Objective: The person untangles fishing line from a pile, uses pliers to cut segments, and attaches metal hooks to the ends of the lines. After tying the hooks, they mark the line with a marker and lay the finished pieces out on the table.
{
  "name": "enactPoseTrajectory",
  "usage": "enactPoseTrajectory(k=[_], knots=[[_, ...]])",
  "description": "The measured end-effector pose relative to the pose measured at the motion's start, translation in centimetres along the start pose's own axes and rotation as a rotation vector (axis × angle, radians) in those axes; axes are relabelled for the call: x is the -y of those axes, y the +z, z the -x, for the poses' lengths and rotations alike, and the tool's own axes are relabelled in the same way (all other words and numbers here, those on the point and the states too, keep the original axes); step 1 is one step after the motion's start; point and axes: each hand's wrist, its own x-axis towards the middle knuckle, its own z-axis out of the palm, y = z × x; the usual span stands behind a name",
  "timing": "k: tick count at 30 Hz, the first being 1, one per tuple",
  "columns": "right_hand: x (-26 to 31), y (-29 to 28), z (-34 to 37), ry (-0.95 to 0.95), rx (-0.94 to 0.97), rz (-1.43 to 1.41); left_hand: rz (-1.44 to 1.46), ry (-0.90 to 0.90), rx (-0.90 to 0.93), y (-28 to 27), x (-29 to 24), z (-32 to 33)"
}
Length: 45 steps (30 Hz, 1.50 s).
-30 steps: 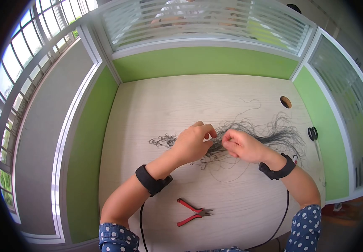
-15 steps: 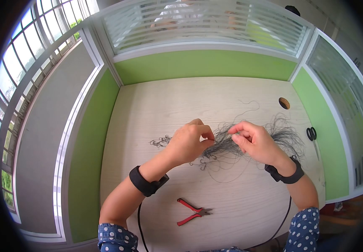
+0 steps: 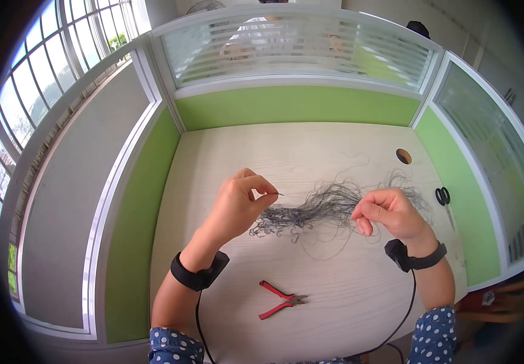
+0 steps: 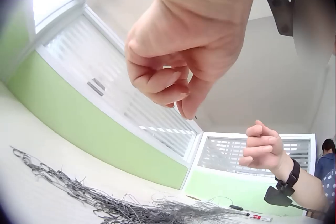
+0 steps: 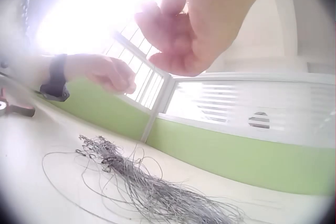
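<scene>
A tangled bundle of thin dark lines point(image 3: 328, 203) lies across the desk, with small hooks point(image 5: 100, 144) bunched at one end. My left hand point(image 3: 234, 203) is raised over the hook end and hides part of it. Its thumb and forefinger pinch a small dark hook-like tip, from which a fine line point(image 3: 293, 196) runs rightward. Over the bundle's right half, my right hand point(image 3: 392, 212) has its fingers curled, thumb and forefinger together at the side facing the left hand. The fine line fades from sight between the hands.
Red-handled pliers point(image 3: 283, 299) lie open near the front of the desk. Black-handled scissors point(image 3: 442, 196) are by the right partition, below a round hole point(image 3: 403, 156) in the desktop. Green panels point(image 3: 304, 108) enclose the desk, and a cable point(image 3: 200, 327) hangs from each wrist strap.
My hands have drawn apart: the left moved left, the right moved right and slightly down. The fine line now shows at the left fingertips. The head view has shifted a little.
</scene>
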Motion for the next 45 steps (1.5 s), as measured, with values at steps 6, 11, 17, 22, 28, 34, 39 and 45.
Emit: enactPoseTrajectory(k=[6, 11, 17, 22, 28, 34, 39, 45], knots=[[0.4, -2.7, 2.7, -0.376, 0.018, -0.454, -0.103, 0.021, -0.047, -0.1, 0.1, 2.4], [2.6, -4.0, 4.7, -0.602, 0.090, -1.011, -0.195, 0.115, -0.107, -1.4, -1.4, 3.3], [5.0, -5.9, 8.9, -0.903, 0.003, -1.313, -0.351, 0.229, -0.111, -3.5, -2.3, 4.4], [4.9, -8.7, 11.0, -1.050, -0.127, -1.294, -0.334, 0.289, -0.036, -4.8, -4.2, 5.6], [4.8, -9.3, 10.9, -1.128, -0.499, -1.203, -0.232, 0.416, 0.008, -5.8, -6.6, 7.4], [4.8, -5.3, 7.5, -0.734, -1.047, 0.264, 0.024, 0.541, 0.034, -5.9, -8.2, 8.4], [4.2, -4.1, 6.4, -0.146, -0.589, 0.665, 0.323, 0.444, -0.397, -5.7, -7.3, 8.4], [4.1, -5.0, 6.9, 0.113, -0.027, 0.531, 0.454, 0.242, -0.543, -5.7, -5.2, 5.7]])
